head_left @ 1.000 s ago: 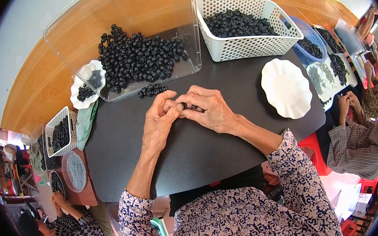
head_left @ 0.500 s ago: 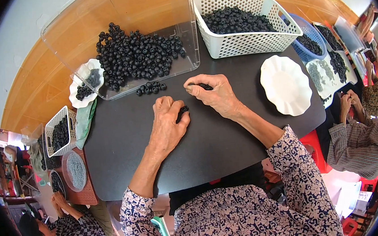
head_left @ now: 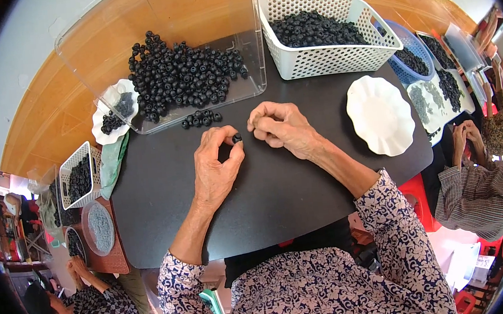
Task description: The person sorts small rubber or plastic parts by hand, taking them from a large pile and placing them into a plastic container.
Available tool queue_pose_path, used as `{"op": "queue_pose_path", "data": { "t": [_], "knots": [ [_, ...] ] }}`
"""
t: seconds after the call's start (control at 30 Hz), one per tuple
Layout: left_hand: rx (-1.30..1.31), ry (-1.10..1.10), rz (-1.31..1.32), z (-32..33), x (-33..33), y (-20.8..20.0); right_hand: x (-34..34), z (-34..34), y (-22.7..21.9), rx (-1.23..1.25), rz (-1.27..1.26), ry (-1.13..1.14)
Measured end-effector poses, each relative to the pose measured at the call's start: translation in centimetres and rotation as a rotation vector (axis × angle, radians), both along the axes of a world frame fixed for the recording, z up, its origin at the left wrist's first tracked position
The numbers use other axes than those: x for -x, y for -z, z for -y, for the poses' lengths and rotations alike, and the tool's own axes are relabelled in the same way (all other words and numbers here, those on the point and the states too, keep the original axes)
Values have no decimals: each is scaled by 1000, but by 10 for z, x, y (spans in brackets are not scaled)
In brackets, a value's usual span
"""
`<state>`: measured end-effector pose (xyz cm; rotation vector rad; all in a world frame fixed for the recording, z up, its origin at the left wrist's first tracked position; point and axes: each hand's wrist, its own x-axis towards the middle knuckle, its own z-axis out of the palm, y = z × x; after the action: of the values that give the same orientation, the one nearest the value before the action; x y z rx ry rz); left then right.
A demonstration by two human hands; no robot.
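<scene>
A single black bead (head_left: 236, 138), round with a pale ring on it, is pinched between the thumb and forefinger of my left hand (head_left: 216, 163), above the dark table. Facing it, a short gap away, my right hand (head_left: 282, 129) has its thumb and fingers pressed together. Whatever lies inside those fingers is hidden. Just beyond my left hand, several loose beads (head_left: 201, 118) rest on the tabletop. They lie by the front edge of a clear plastic bin (head_left: 240, 101), where a large heap of the same black beads (head_left: 184, 73) is spread.
To the right lies a white scalloped plate (head_left: 381, 116). A white perforated basket (head_left: 327, 66) full of black pieces stands at the back. Another scalloped dish (head_left: 106, 135) and a green bag (head_left: 111, 163) are at the left. Other people work at both sides.
My left hand has lifted and turned, bringing its bead up into a fingertip pinch. My right fingers have curled inward, and the dark pieces seen in that hand earlier are now hidden.
</scene>
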<state>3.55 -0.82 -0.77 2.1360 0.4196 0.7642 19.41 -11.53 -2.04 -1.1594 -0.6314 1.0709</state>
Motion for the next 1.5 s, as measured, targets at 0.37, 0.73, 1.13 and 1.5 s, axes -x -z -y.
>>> {"op": "queue_pose_path", "data": {
  "t": [0.37, 0.73, 1.13, 1.5],
  "knots": [
    [-153, 38, 74, 6, -1, 7, 17, 3, -13, 103, 43, -123],
    [-14, 31, 41, 5, 3, 5, 10, 3, -10, 101, 5, -116],
    [-36, 61, 39, 8, 3, 5, 10, 3, -11, 124, 86, -147],
    [-294, 16, 5, 11, 3, 3, 15, 0, -16, 160, 275, -152]
  ]
}}
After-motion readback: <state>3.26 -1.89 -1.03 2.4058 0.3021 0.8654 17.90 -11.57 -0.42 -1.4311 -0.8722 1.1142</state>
